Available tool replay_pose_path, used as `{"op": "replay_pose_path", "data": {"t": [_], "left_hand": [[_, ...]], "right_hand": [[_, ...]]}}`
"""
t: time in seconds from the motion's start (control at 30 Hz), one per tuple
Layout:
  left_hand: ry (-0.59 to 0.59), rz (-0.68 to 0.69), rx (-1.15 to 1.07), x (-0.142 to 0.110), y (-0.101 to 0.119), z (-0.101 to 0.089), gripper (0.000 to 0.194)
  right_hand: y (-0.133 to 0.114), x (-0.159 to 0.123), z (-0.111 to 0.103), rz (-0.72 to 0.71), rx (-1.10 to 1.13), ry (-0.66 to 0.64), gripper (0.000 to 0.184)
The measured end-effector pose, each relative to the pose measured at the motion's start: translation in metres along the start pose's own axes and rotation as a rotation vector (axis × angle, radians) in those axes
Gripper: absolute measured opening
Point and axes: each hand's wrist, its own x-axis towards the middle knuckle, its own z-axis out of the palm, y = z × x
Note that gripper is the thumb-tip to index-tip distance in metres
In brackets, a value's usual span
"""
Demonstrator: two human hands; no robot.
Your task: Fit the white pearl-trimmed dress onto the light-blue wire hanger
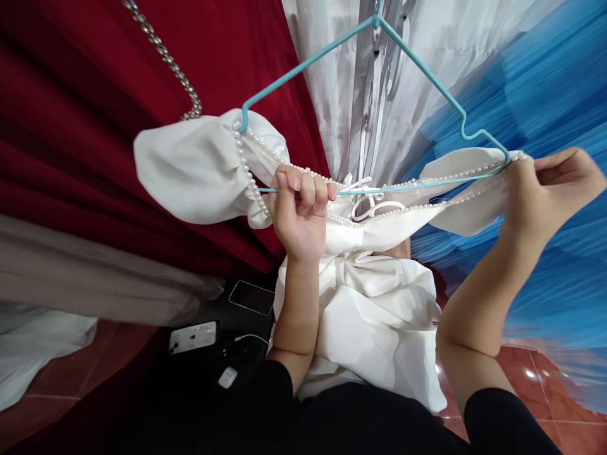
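Note:
A white dress (374,309) with pearl-beaded edging and puffed sleeves hangs in front of me on a light blue hanger (310,62). My left hand (302,212) is closed around the hanger's bottom bar, left of the middle. At the far right, my right hand (545,189) pinches the pearl-trimmed edge of the dress beside the hanger's right end. One puffed sleeve (190,170) hangs out at the left, by the hanger's left end. White cord loops (374,205) lie at the neckline between my hands. The dress skirt falls over my lap.
Dark red drapery (222,57) is at the left, with a chain of shiny beads (164,54). Blue tulle (545,95) fills the right. Behind the hanger are white curtains (441,38) and metal poles (372,95). Phones (193,337) and a white earbud case (227,378) lie on a black surface.

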Motion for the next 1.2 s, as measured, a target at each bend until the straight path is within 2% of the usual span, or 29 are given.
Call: {"op": "replay_pose_path", "data": {"t": [0.1, 0.17, 0.3, 0.43, 0.53, 0.6, 0.73, 0.77, 0.8, 0.83, 0.9, 0.93, 0.97, 1.0, 1.13, 1.2], "left_hand": [[0.036, -0.018, 0.012, -0.001, 0.000, 0.002, 0.039], [0.017, -0.002, 0.004, 0.000, -0.001, 0.001, 0.040], [-0.013, 0.029, -0.004, 0.002, -0.004, -0.001, 0.039], [-0.011, 0.033, 0.001, 0.003, -0.005, -0.001, 0.040], [-0.001, 0.030, 0.018, 0.002, -0.007, 0.000, 0.039], [-0.019, 0.040, 0.008, 0.002, -0.008, 0.000, 0.039], [-0.088, 0.075, -0.041, 0.004, -0.011, -0.003, 0.039], [-0.091, 0.077, -0.044, 0.004, -0.012, -0.004, 0.039], [-0.087, 0.075, -0.042, 0.004, -0.012, -0.004, 0.038], [-0.076, 0.070, -0.036, 0.004, -0.012, -0.004, 0.038], [-0.046, 0.053, -0.018, 0.004, -0.012, -0.004, 0.038], [-0.036, 0.046, -0.010, 0.004, -0.011, -0.004, 0.038], [-0.032, 0.043, -0.003, 0.004, -0.011, -0.003, 0.037], [-0.034, 0.043, 0.002, 0.005, -0.012, -0.003, 0.037], [-0.055, 0.048, 0.033, 0.005, -0.017, -0.003, 0.034], [-0.048, 0.030, 0.058, 0.002, -0.020, -0.006, 0.031]], "right_hand": [[-0.021, 0.014, -0.005, -0.140, -0.135, -0.074, 0.036], [-0.038, 0.014, -0.004, -0.208, -0.181, -0.156, 0.037], [-0.065, 0.004, 0.013, -0.276, -0.121, -0.303, 0.039], [-0.069, -0.006, 0.035, -0.241, 0.047, -0.366, 0.031], [-0.071, -0.013, 0.040, -0.184, 0.149, -0.402, 0.021], [-0.080, -0.021, 0.035, -0.139, 0.197, -0.436, 0.017], [-0.099, -0.046, 0.013, -0.071, 0.363, -0.288, 0.010], [-0.100, -0.054, 0.008, -0.032, 0.412, -0.307, 0.012], [-0.099, -0.062, 0.004, 0.030, 0.452, -0.405, 0.014], [-0.096, -0.070, 0.002, 0.123, 0.479, -0.581, 0.017], [-0.087, -0.086, 0.007, 0.382, 0.517, -1.012, 0.027], [-0.083, -0.093, 0.013, 0.515, 0.566, -1.146, 0.035], [-0.080, -0.100, 0.021, 0.633, 0.654, -1.185, 0.042], [-0.078, -0.107, 0.030, 0.723, 0.787, -1.129, 0.046], [-0.080, -0.129, 0.065, 0.918, 1.434, -0.590, 0.037], [-0.079, -0.137, 0.075, 1.039, 1.687, -0.439, 0.037]]}}
